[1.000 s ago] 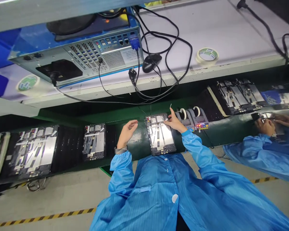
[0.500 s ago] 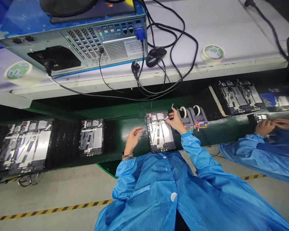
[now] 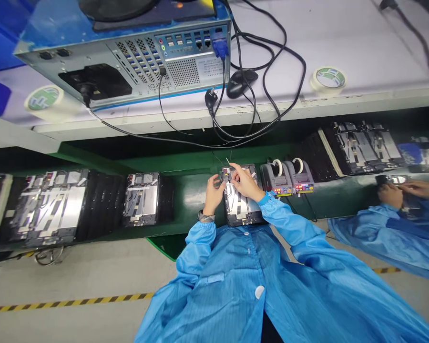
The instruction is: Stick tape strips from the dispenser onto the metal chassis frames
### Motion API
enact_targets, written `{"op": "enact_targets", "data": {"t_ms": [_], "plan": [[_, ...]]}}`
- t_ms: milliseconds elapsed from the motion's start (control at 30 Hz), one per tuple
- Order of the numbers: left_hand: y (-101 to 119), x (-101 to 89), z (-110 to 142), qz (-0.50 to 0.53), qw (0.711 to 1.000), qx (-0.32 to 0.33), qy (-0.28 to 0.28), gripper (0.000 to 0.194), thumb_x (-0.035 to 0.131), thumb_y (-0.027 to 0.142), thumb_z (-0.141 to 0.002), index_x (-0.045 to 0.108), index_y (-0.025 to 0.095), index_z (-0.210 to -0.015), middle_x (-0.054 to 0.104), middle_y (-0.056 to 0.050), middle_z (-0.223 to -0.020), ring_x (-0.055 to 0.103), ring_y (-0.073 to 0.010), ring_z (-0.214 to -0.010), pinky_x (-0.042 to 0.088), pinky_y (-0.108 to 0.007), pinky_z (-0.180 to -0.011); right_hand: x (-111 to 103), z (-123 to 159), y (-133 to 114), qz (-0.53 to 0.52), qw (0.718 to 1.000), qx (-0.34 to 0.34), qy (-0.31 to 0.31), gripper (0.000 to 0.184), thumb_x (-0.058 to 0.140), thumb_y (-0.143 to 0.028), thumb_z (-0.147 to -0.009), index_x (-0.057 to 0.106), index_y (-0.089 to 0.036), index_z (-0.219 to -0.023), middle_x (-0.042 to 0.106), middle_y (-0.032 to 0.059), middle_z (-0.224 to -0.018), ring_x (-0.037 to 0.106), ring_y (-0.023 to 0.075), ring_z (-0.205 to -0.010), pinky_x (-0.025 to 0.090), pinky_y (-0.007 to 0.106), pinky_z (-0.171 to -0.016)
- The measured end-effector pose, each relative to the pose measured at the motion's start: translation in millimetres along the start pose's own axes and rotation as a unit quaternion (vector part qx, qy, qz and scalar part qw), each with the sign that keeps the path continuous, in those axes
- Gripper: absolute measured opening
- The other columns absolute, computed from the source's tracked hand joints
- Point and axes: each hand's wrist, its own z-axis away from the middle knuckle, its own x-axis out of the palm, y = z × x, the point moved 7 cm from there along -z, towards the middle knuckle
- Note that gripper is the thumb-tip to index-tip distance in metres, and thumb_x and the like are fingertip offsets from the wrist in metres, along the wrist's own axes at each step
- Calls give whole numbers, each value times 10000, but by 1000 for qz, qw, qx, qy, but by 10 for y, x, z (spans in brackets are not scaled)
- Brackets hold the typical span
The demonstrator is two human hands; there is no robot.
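An opened tablet (image 3: 243, 202) with bare silver batteries and dark flex cables lies on the green bench in front of me. My right hand (image 3: 246, 183) is over its upper part, thumb and fingers closed on a small strip of white tape (image 3: 230, 181). A second short white strip (image 3: 228, 161) sticks up from that hand's index fingertip. At the tablet's upper left edge is my left hand (image 3: 214, 194), its fingers curled and the thumb close to the tape. Whatever lies between its fingertips is too small to make out.
Two tape dispensers (image 3: 285, 178) stand right of the tablet. More opened tablets (image 3: 142, 200) stand in rows at left, others (image 3: 368, 145) at right. A computer case (image 3: 128, 71) and cables occupy the shelf above. A co-worker's hands (image 3: 391, 194) work at far right.
My right hand has moved left across the tablet's top with the tape strips. My left hand has come right, from beside the tablet to its upper left edge.
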Motion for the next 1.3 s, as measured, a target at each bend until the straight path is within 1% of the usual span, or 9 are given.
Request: {"op": "enact_targets", "data": {"t_ms": [167, 500, 700, 867, 967, 1067, 1167, 1233, 1300], "plan": [[-39, 108, -21, 19, 1000, -5, 8, 377, 691, 268, -909, 591, 212, -1269, 599, -150, -1391, 626, -264, -1229, 555, -415, -970, 40, -99, 55, -5, 1000, -9, -13, 672, 558, -69, -870, 421, -211, -1513, 669, 2, -939, 568, 193, -804, 385, 367, -926], [-39, 153, -20, 50, 998, -18, 15, 320, 651, 246, -924, 577, 218, -1234, 620, -111, -1364, 620, -220, -1218, 524, -382, -1019, 48, -337, -85, 5, 995, -76, -61, 635, 514, -9, -844, 538, -220, -1442, 646, 48, -1070, 549, 199, -912, 426, 359, -950], [-71, 165, -47, 38, 999, -15, 30, 303, 647, 292, -941, 560, 218, -1222, 635, -104, -1327, 629, -211, -1202, 514, -381, -1032, 67, -329, 54, 4, 996, -43, -76, 560, 533, -23, -848, 583, -207, -1375, 654, 19, -942, 539, 206, -898, 422, 349, -921], [-15, 154, -136, 6, 999, -21, 41, 299, 686, 244, -892, 562, 208, -1162, 645, -107, -1284, 639, -216, -1170, 521, -377, -996, 33, -280, 57, -15, 999, -15, -49, 554, 558, -44, -831, 599, -216, -1356, 665, 23, -942, 547, 217, -913, 421, 371, -939], [52, 146, -187, 5, 1000, -1, 26, 362, 700, 214, -859, 560, 212, -1192, 622, -111, -1318, 632, -221, -1188, 525, -374, -980, -61, -161, -29, -104, 994, 16, 19, 465, 592, -114, -854, 625, -215, -1307, 662, 26, -941, 558, 207, -891, 441, 374, -917], [108, 130, -201, 5, 999, 32, 17, 444, 691, 186, -842, 552, 237, -1261, 574, -105, -1388, 603, -222, -1251, 512, -377, -1015, -16, 76, -68, -322, 939, 115, 40, 430, 632, -235, -884, 602, -217, -1313, 658, 7, -869, 550, 168, -730, 455, 314, -723], [130, 112, -187, 5, 998, 54, 20, 534, 688, 201, -854, 521, 277, -1356, 502, -100, -1481, 545, -233, -1344, 490, -390, -1072, 204, 333, -138, -538, 817, 206, -7, 483, 673, -328, -882, 578, -220, -1343, 676, 4, -834, 515, 131, -591, 383, 268, -557], [133, 106, -178, 5, 998, 59, 16, 572, 683, 218, -868, 500, 299, -1404, 456, -96, -1534, 520, -239, -1379, 484, -396, -1093, 309, 442, -157, -608, 758, 236, -18, 515, 703, -336, -863, 579, -227, -1350, 691, 8, -834, 515, 122, -564, 360, 260, -522], [149, 109, -175, -2, 998, 66, 5, 561, 674, 220, -876, 513, 310, -1405, 419, -88, -1572, 503, -241, -1401, 481, -395, -1107, 375, 489, -129, -638, 728, 250, -17, 516, 719, -313, -844, 592, -226, -1336, 699, 9, -826, 520, 121, -559, 355, 256, -514]]}}
